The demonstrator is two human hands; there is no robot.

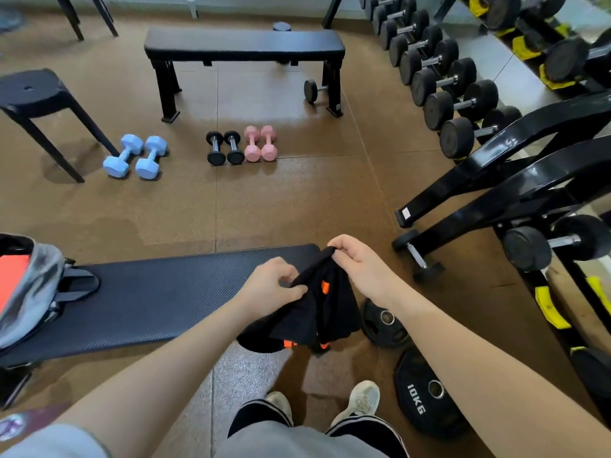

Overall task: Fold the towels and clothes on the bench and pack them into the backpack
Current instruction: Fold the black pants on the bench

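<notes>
Head view: black garment (317, 302) with orange trim held up in the air over the right end of the padded surface (148, 302), hanging in loose folds below both hands. Left hand (269, 285) pinches a bunched edge between thumb and curled fingers; right hand (358, 259) pinches the upper corner a little higher and further out. Grey backpack (31, 292) sits open on the left end of the surface, something orange-red showing inside.

Handling, as judged: thin, light, limp cloth (no stiffness; it droops wherever unsupported). Probably slightly slick sports fabric, so a pinch could slip. Not fragile. Best taken at two corners or along a hem, pulled taut to find the shape, then laid flat on the surface for folding. Weight plates (426, 395) lie on the floor just beneath the hanging cloth.
</notes>
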